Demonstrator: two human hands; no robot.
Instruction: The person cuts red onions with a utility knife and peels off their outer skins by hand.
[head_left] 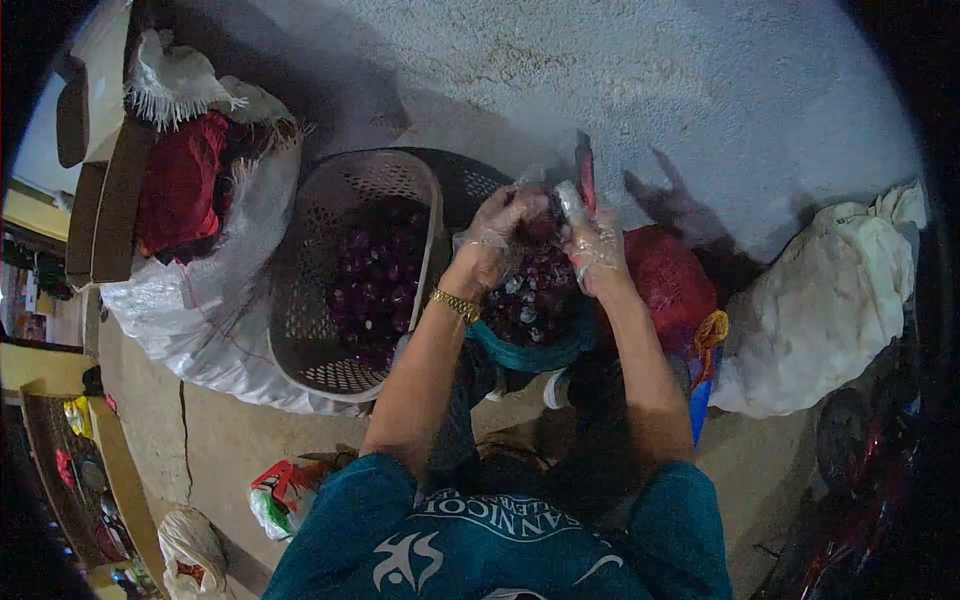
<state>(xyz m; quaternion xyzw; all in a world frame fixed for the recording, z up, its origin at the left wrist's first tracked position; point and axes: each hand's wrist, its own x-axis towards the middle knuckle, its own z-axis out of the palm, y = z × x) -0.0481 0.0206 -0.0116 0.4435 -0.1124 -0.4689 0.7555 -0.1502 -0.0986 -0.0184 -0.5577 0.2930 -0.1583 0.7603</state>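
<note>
My left hand (502, 228), in a clear plastic glove and with a gold watch at the wrist, is closed around a dark purple onion (538, 212). Close beside it, my right hand (594, 243), also gloved, grips a knife (585, 178) with a red part and a dark tip pointing up. Both hands are above a teal-rimmed container (535, 354) holding dark onions and pale bits of peel. To the left stands a light plastic basket (292, 290) with many purple onions (378, 275) inside.
White sacks stand at the left (240, 330) and right (820, 310). A red mesh sack (668, 275) is just right of my right hand. A cardboard box (112, 200) is at upper left, a colourful plastic bag (278, 500) lies on the floor, and a wall rises beyond.
</note>
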